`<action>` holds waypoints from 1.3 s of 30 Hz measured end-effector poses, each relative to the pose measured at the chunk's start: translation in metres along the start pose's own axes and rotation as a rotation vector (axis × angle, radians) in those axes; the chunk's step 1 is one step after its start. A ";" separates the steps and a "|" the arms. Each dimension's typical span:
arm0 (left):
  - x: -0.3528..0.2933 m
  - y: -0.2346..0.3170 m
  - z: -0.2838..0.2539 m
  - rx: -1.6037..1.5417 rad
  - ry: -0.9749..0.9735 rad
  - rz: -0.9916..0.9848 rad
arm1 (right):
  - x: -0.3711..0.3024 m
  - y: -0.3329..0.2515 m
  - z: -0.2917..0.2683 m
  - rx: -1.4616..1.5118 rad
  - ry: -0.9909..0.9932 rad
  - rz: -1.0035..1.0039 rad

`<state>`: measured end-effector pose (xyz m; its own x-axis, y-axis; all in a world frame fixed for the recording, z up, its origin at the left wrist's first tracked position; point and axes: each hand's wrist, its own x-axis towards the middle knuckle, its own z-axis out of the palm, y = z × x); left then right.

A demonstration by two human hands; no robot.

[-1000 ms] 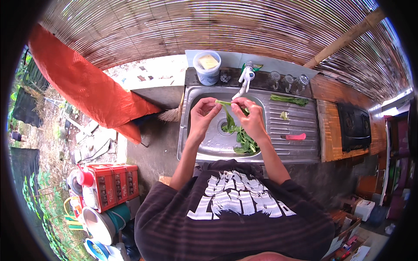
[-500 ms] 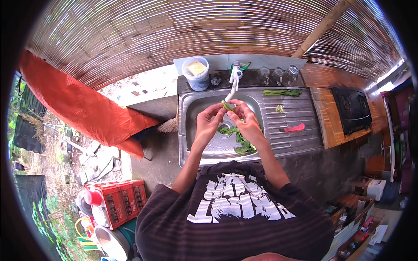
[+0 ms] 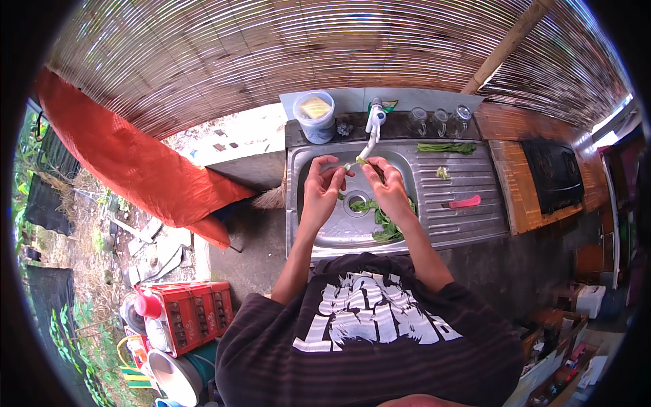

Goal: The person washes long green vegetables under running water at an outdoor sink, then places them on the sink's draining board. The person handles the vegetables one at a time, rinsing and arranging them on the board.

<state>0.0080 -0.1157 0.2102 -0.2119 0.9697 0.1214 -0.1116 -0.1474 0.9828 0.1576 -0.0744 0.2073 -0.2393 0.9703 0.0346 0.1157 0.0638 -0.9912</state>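
Over the steel sink (image 3: 325, 234), my left hand (image 3: 323, 188) and my right hand (image 3: 388, 188) are raised a little way apart. A short pale green stem piece (image 3: 347, 166) is pinched in the left fingertips. Between the right thumb and fingers is another bit of green vegetable stem (image 3: 361, 161). Loose green leaves (image 3: 386, 229) lie in the basin near the drain, partly hidden by my right hand and forearm. Just beyond my hands, the white faucet (image 3: 374, 129) reaches over the basin.
On the ribbed drainboard (image 3: 475, 169) lie a bundle of greens (image 3: 446, 147), small pale cuttings (image 3: 443, 173) and a red-handled knife (image 3: 464, 202). Behind the sink stand a plastic tub (image 3: 315, 125) and several glass mugs (image 3: 439, 121). A black stove (image 3: 553, 173) sits at right.
My hands have drawn apart. The green stem that both held together now shows as separate pieces, one in each hand. The whole view has shifted slightly.
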 end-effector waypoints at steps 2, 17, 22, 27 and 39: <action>-0.001 0.002 -0.003 -0.022 -0.002 -0.019 | 0.001 0.011 0.004 0.092 -0.001 -0.057; -0.028 -0.004 -0.084 -0.225 0.378 0.052 | 0.022 0.064 -0.015 -0.066 -0.036 0.130; -0.040 0.005 -0.091 -0.324 0.391 0.026 | 0.004 0.157 0.022 -0.422 -0.272 0.144; -0.039 0.001 -0.080 -0.296 0.398 0.014 | -0.009 0.203 0.057 -0.468 -0.492 0.022; -0.007 -0.008 -0.042 -0.349 0.272 0.037 | 0.008 0.041 0.048 0.060 -0.559 0.008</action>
<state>-0.0301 -0.1299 0.1956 -0.4643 0.8830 0.0690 -0.4104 -0.2835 0.8667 0.1140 -0.0750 0.1604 -0.7147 0.6988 -0.0298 0.0686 0.0276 -0.9973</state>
